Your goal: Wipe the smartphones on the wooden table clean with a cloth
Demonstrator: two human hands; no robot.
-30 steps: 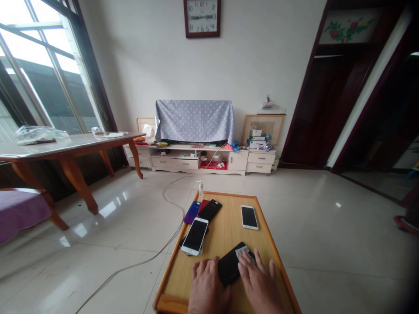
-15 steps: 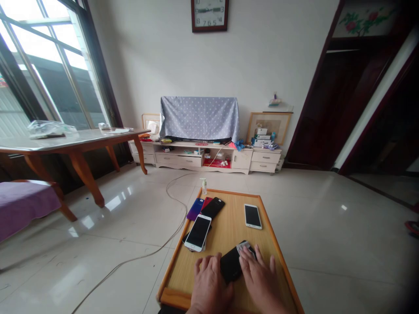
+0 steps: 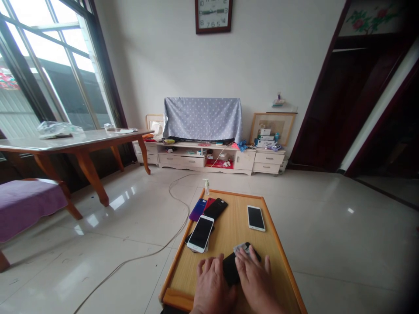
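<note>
A black phone (image 3: 231, 269) lies tilted on the small wooden table, its far end pointing up and right. My left hand (image 3: 212, 281) grips its near left edge, fingers curled and thumb along the bottom. My right hand (image 3: 254, 274) lies over the phone's right side, pressing a small grey-white cloth (image 3: 240, 247) against its upper end with the fingertips. Most of the cloth and part of the phone are hidden under those fingers. A white phone (image 3: 200, 233) rests on other phones to the left, and another white phone (image 3: 255, 217) lies at the right.
Behind the white phone are a blue-purple phone (image 3: 197, 210), a red phone (image 3: 209, 202) and a black phone (image 3: 216, 209). A small pump bottle (image 3: 207, 187) stands at the far left corner. The table (image 3: 235, 226) has a raised orange-brown rim. A cable (image 3: 140, 255) crosses the floor.
My right hand and the cloth have shifted slightly left across the phone. My left hand still holds it. The whole view has swung a little to the left.
</note>
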